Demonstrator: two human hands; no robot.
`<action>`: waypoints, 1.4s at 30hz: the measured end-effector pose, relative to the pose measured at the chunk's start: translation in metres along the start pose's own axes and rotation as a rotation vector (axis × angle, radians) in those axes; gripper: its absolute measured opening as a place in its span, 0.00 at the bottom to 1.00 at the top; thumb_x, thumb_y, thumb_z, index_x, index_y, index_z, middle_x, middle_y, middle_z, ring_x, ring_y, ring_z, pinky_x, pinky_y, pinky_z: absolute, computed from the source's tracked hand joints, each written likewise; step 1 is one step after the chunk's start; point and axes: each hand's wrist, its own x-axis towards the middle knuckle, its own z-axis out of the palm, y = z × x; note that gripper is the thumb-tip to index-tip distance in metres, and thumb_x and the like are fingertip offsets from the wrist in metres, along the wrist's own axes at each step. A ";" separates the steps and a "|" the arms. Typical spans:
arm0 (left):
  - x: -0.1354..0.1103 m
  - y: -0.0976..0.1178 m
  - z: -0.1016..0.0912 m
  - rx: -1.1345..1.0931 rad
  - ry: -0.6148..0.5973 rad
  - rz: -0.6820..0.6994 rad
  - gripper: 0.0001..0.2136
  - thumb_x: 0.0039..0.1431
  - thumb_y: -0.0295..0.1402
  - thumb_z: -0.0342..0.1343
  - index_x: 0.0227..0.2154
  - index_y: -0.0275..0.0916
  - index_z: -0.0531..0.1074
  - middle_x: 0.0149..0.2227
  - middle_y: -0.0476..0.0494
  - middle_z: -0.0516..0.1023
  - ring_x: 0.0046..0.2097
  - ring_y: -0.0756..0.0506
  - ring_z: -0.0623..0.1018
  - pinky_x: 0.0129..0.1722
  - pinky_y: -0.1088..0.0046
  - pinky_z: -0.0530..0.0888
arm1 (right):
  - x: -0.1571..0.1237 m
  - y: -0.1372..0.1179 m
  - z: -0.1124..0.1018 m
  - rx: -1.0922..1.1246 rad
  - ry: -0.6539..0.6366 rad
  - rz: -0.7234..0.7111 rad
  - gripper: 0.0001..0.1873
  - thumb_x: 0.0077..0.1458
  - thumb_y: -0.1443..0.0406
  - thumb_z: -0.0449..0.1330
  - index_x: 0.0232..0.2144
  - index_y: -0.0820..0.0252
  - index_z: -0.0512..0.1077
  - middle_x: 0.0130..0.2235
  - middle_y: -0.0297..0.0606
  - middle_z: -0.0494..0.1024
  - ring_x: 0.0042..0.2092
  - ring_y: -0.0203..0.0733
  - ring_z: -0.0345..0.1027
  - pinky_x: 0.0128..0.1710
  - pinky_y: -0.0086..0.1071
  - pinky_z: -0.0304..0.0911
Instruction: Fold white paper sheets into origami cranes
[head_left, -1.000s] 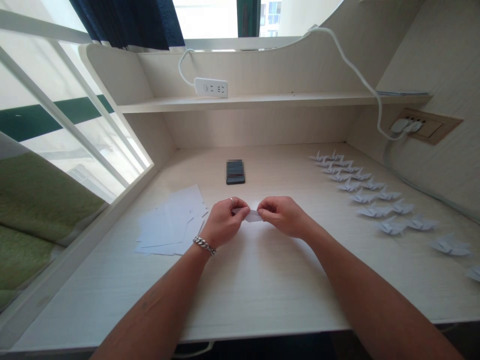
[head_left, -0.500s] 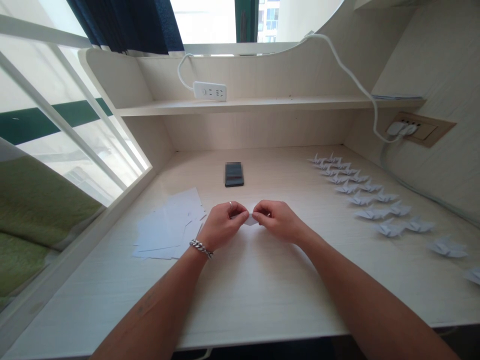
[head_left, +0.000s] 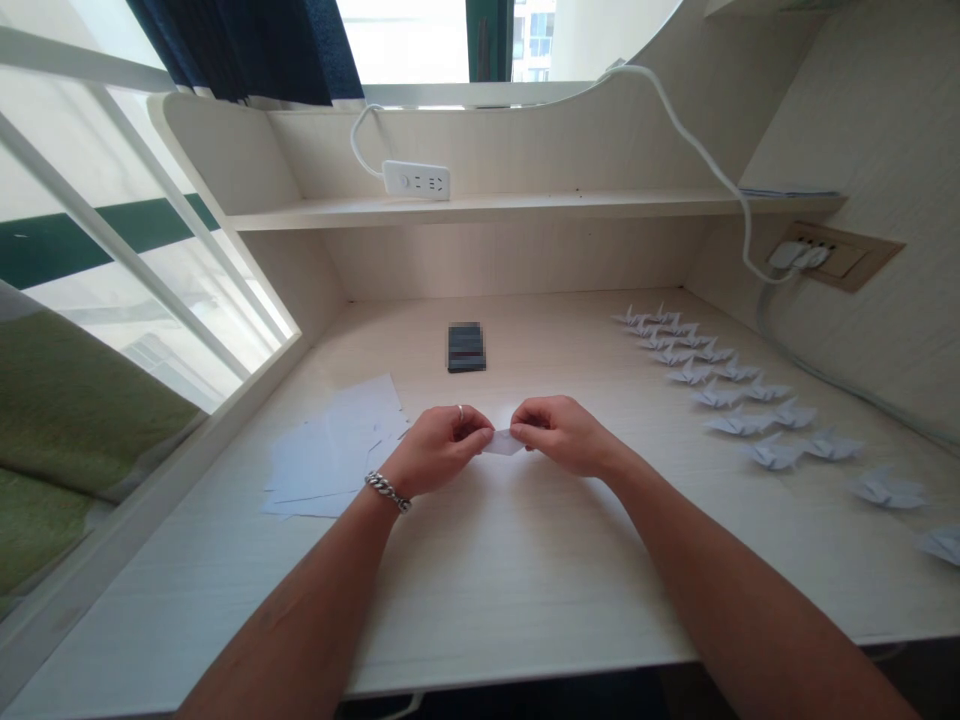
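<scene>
A small folded piece of white paper is held just above the pale wooden desk, between both hands. My left hand, with a ring and a chain bracelet at the wrist, pinches its left end. My right hand pinches its right end with thumb and fingertips. Most of the paper is hidden by the fingers.
A loose pile of white paper sheets lies left of the hands. Several folded paper cranes line the right side in two rows. A dark phone lies behind the hands. A power strip sits on the shelf, its cable running to a wall socket.
Both hands stay pinched on the folded paper with only slight finger shifts; the hands have drifted a little to the left and the view has tilted slightly.
</scene>
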 end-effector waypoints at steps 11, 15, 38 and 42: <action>0.004 -0.010 0.006 -0.383 0.109 -0.023 0.12 0.54 0.39 0.58 0.35 0.35 0.75 0.30 0.43 0.78 0.32 0.47 0.76 0.32 0.72 0.72 | 0.001 0.001 0.000 0.073 0.080 0.030 0.09 0.54 0.62 0.57 0.28 0.61 0.75 0.25 0.34 0.75 0.28 0.36 0.66 0.28 0.29 0.57; 0.005 -0.006 0.017 -0.350 0.078 -0.037 0.12 0.55 0.41 0.58 0.30 0.35 0.75 0.28 0.43 0.78 0.32 0.46 0.77 0.33 0.72 0.73 | 0.002 0.003 0.007 0.147 0.047 0.047 0.11 0.55 0.62 0.57 0.28 0.62 0.75 0.26 0.35 0.75 0.29 0.37 0.68 0.29 0.29 0.60; 0.003 -0.001 0.021 -0.429 0.123 -0.060 0.19 0.46 0.30 0.63 0.43 0.36 0.70 0.24 0.52 0.73 0.26 0.51 0.72 0.25 0.76 0.68 | 0.003 0.000 0.018 0.039 0.091 0.026 0.09 0.55 0.62 0.56 0.29 0.60 0.74 0.30 0.35 0.76 0.31 0.37 0.65 0.32 0.29 0.57; 0.006 -0.003 0.021 -0.595 0.172 -0.096 0.20 0.43 0.28 0.65 0.42 0.35 0.69 0.26 0.51 0.75 0.30 0.49 0.76 0.32 0.73 0.73 | 0.005 0.003 0.024 0.078 0.169 0.064 0.11 0.57 0.61 0.54 0.28 0.60 0.71 0.29 0.35 0.75 0.31 0.37 0.64 0.30 0.29 0.56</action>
